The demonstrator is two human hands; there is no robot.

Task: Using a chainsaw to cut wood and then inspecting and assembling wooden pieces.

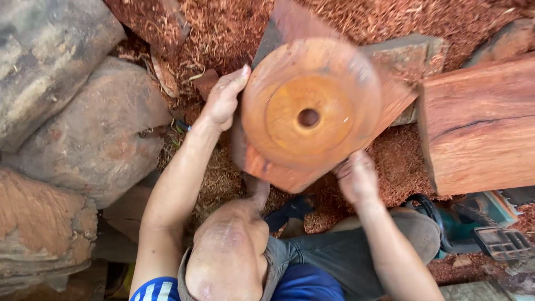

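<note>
Both hands grip a round wooden disc [309,111] on a squarish block, blurred, above sawdust [401,161]. Left hand [225,100] closed on its edge; right hand [356,178] under it, fingers partly hidden. Power tool [473,223] half cut off.

The ground [234,28] is covered with reddish sawdust. Large grey stones [95,128] lie at left. A red timber slab [479,128] lies at right. A teal power tool [473,223] rests near right.
</note>
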